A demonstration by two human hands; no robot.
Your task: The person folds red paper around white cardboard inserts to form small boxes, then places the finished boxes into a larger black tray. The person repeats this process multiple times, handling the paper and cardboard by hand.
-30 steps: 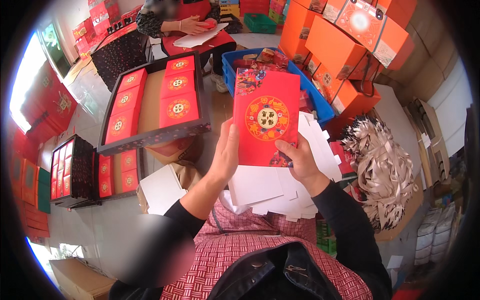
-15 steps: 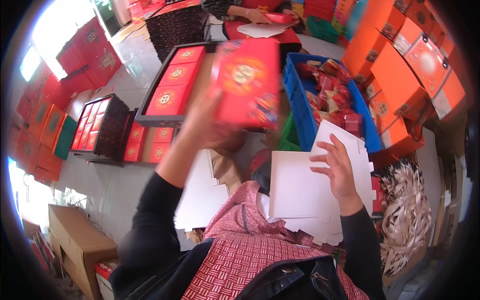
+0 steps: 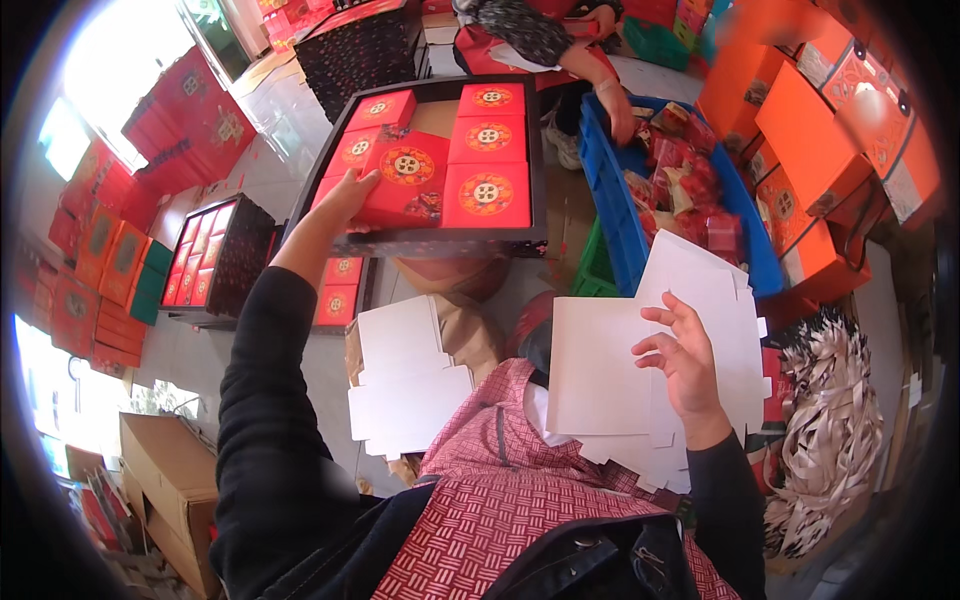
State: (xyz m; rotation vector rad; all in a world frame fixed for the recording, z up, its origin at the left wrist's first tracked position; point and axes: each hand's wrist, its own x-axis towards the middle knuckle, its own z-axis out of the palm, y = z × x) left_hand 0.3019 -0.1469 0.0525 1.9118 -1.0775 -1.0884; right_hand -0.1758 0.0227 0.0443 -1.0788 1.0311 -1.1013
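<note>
My left hand grips a red box with a round gold emblem, at the near middle of a dark tray. The box is tilted and overlaps its neighbours. Other red boxes of the same kind stand along the tray's left and right sides; bare brown bottom shows behind the held one. Over a stack of flat white cardboard blanks on my lap, my right hand hovers with its fingers apart, holding nothing. A second pile of white blanks lies left of my lap.
A blue crate of red wrapped packets stands at the right, where a co-worker's hand reaches in. Orange boxes are stacked beyond it. Brown ribbons hang at lower right. A cardboard carton sits at lower left.
My left hand has brought the red box down and left into the tray. Red boxes now show along the tray's right side. The co-worker's hand has moved into the blue crate.
</note>
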